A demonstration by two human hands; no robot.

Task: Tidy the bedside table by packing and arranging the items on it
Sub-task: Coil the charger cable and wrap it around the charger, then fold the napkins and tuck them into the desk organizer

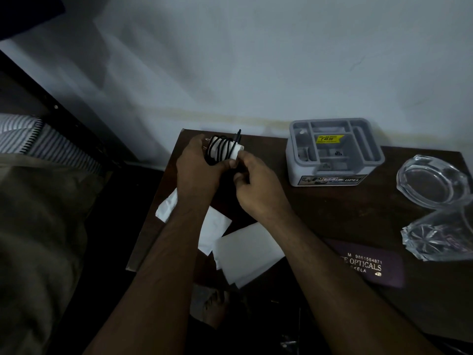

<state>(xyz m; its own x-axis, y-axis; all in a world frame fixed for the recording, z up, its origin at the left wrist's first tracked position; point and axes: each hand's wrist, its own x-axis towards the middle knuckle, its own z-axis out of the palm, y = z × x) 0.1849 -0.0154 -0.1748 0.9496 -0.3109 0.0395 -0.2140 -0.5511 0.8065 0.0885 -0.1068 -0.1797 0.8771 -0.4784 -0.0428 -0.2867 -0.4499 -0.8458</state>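
Note:
My left hand (pixel 195 166) grips a white charger plug (pixel 236 152) above the far left corner of the dark wooden bedside table (pixel 332 208). A black cable (pixel 220 149) is wound in loops around the plug, and its connector end sticks up at the back. My right hand (pixel 256 187) pinches the cable at the plug's near end, touching my left thumb. A grey plastic organiser (pixel 332 152) with several compartments stands at the back of the table, to the right of my hands.
White papers (pixel 245 249) lie under my forearms near the table's left edge. A purple spectacle case (pixel 368 265) lies near the front. Clear glass dishes (pixel 435 190) sit at the right edge. A bed with striped bedding (pixel 30 137) is at the left.

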